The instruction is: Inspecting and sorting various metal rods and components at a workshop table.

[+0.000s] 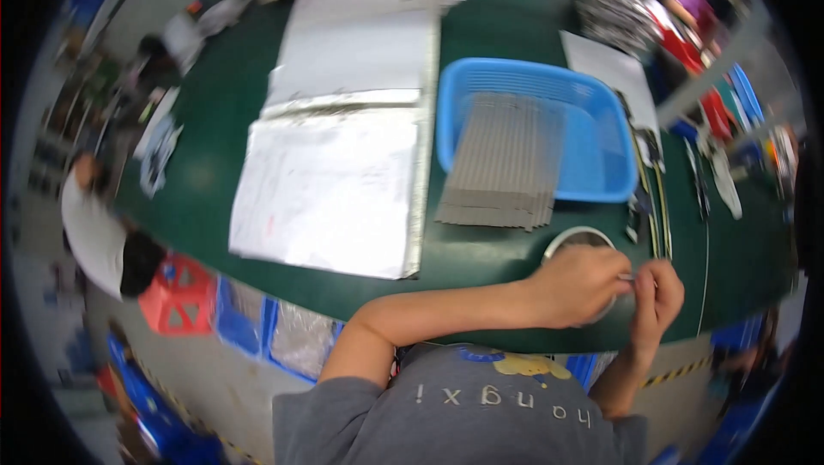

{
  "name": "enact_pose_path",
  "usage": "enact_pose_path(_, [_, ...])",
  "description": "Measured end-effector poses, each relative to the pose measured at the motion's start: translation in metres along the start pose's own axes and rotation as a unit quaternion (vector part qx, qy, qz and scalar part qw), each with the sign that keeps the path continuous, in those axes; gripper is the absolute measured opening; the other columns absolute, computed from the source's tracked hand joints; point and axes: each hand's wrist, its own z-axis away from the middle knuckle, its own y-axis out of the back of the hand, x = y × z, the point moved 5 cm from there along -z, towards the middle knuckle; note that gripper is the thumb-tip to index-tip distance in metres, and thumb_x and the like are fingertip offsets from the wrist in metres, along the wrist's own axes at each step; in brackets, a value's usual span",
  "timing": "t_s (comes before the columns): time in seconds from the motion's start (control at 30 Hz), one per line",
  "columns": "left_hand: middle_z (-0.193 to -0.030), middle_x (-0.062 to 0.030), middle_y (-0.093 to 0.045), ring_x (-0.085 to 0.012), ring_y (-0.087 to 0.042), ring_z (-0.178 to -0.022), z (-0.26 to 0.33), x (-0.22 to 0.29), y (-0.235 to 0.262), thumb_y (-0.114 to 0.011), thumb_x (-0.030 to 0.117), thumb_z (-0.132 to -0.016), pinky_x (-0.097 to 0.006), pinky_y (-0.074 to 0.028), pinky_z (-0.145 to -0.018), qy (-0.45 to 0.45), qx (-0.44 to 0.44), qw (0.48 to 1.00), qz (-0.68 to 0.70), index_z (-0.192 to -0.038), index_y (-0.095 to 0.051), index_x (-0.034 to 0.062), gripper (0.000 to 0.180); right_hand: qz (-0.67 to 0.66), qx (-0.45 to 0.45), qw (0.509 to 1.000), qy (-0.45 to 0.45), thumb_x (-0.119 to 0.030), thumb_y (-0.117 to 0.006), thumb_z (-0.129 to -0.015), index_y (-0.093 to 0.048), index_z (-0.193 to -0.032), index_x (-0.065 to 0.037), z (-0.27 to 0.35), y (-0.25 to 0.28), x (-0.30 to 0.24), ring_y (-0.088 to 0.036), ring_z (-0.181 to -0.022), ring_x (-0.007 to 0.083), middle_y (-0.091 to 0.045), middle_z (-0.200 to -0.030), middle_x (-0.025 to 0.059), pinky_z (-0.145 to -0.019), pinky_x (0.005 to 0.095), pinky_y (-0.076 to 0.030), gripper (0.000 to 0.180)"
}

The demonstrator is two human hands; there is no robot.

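Note:
My left hand [577,286] is closed above a round bowl-like container [580,237] at the table's near edge, hiding most of it. Beside it, my right hand [657,297] is pinched shut. A small, thin, shiny piece [627,277] shows between the fingers of both hands; its kind is too small to make out. Just beyond them stands a blue plastic basket [601,186]. A fanned row of flat grey strips [502,160] slopes out over its near left side onto the green table [468,250].
Left of the basket lies an open binder with white sheets [330,186]. Long thin rods [662,207] and dark tools [697,177] lie to the right. Silvery packets [611,10] are piled at the far right. A red stool [176,297] and a person [93,233] are at the left.

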Motion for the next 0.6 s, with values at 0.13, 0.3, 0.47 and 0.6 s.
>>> enact_pose_path(0.13, [-0.077,-0.0120,-0.060,-0.0290,-0.062,-0.074,-0.002,-0.002,0.013,-0.052,0.026,-0.092,-0.037,-0.048,-0.063,0.075,-0.037,0.995,0.051,-0.088,-0.058,0.0014,0.025,-0.158,0.080,0.982,-0.067,-0.016,-0.052,-0.090,-0.055,-0.090,0.000,0.015,0.026,0.031,-0.040,-0.065,0.0049,-0.048,-0.078,-0.0011,-0.057,0.0186,-0.028,0.017])
enact_pose_path(0.3, [-0.086,-0.0045,-0.056,-0.0112,-0.058,-0.077,0.001,-0.020,-0.009,-0.043,0.037,-0.098,-0.024,-0.048,-0.057,0.199,-0.030,0.860,0.470,-0.087,-0.054,0.0049,0.036,-0.048,0.016,0.999,-0.014,-0.008,-0.058,-0.085,-0.059,-0.099,0.002,0.002,0.001,0.011,-0.036,-0.061,0.0020,-0.052,-0.077,-0.0004,-0.053,0.0178,-0.023,0.017])
enact_pose_path(0.47, [-0.093,-0.0076,-0.057,-0.0157,-0.059,-0.080,0.003,-0.019,-0.013,-0.041,0.039,-0.098,-0.027,-0.050,-0.062,0.288,-0.039,0.763,0.578,-0.090,-0.052,0.0061,0.035,0.034,-0.067,0.997,0.018,-0.013,-0.069,-0.076,-0.059,-0.111,0.002,-0.003,-0.002,-0.002,-0.028,-0.053,0.0037,-0.041,-0.064,-0.0048,-0.049,0.0211,-0.020,0.039])
enact_pose_path(0.6, [-0.098,-0.0130,-0.062,-0.0161,-0.060,-0.074,0.010,-0.027,-0.013,-0.039,0.041,-0.099,-0.027,-0.049,-0.060,0.363,0.003,0.744,0.560,-0.094,-0.048,0.0076,0.035,-0.162,0.020,0.984,-0.076,-0.033,-0.059,-0.082,-0.057,-0.097,0.000,-0.004,0.000,0.011,-0.032,-0.059,0.0042,-0.037,-0.069,-0.0044,-0.052,0.0211,-0.021,0.036])
